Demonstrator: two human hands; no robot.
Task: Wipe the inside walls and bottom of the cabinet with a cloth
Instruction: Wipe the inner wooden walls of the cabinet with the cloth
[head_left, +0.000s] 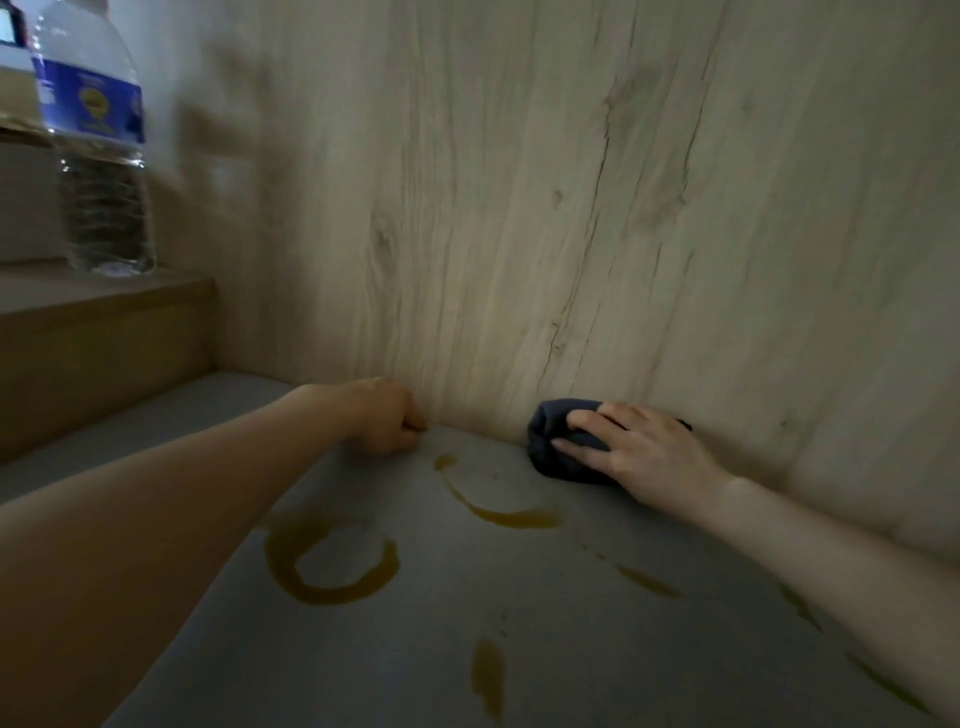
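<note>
Head view. One dark cloth (563, 447) is seen, bunched at the junction of the cabinet's grey bottom panel (597, 649) and its wood-grain back wall (519, 208). The cloth is used as the landmark below.

Two hands are visible. The right hand (644, 454) is laid over the cloth with fingers spread and curved round it, pressing it into the corner. The left hand (384, 415) is placed to the left of the cloth, apart from it, with fingers curled under; whether anything is held cannot be told.

Yellow-brown stains are counted on the bottom panel: one ring stain (327, 566) below and left of the cloth, one arc stain (498, 506) just below it, and one drip stain (488, 675) further below. Fainter streaks are blurred.

One plastic water bottle (98, 140) stands upright on a raised ledge (104, 296), well apart, up and left of the cloth.
</note>
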